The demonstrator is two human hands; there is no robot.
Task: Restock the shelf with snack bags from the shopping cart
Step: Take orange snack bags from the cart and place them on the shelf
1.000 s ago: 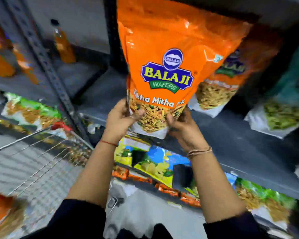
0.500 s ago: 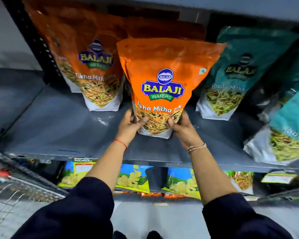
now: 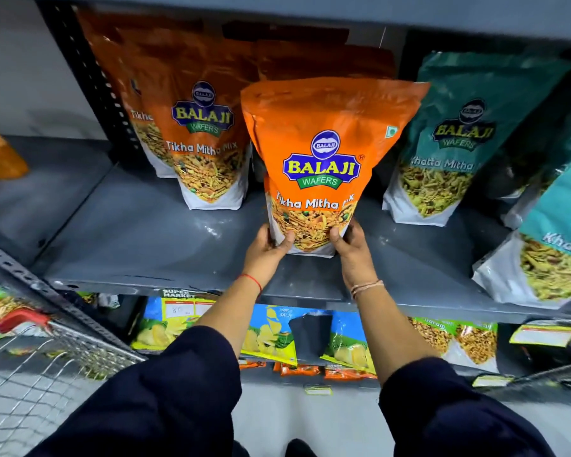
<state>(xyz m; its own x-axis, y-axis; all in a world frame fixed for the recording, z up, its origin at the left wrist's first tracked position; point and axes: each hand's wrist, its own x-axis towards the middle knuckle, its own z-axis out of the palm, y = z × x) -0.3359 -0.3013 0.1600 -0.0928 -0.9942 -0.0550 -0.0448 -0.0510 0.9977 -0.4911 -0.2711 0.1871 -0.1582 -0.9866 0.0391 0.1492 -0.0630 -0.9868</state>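
An orange Balaji Tikha Mitha Mix bag [image 3: 323, 153] stands upright on the grey shelf [image 3: 139, 239], its bottom resting on the shelf surface. My left hand [image 3: 267, 250] grips the bag's lower left corner. My right hand [image 3: 350, 247] grips its lower right corner. More orange bags [image 3: 205, 136] of the same kind stand behind and to the left. The wire shopping cart [image 3: 47, 354] with a red handle sits at the lower left.
Teal Khatta Mitha bags [image 3: 449, 140] stand to the right on the same shelf, one nearer the front edge [image 3: 548, 258]. A perforated upright post [image 3: 89, 84] bounds the shelf on the left. The lower shelf holds yellow-blue chip bags [image 3: 271, 334].
The orange bag came down from the raised position and now sits on the shelf, between the orange row and the teal bags. Both hands kept their grip at its lower corners.
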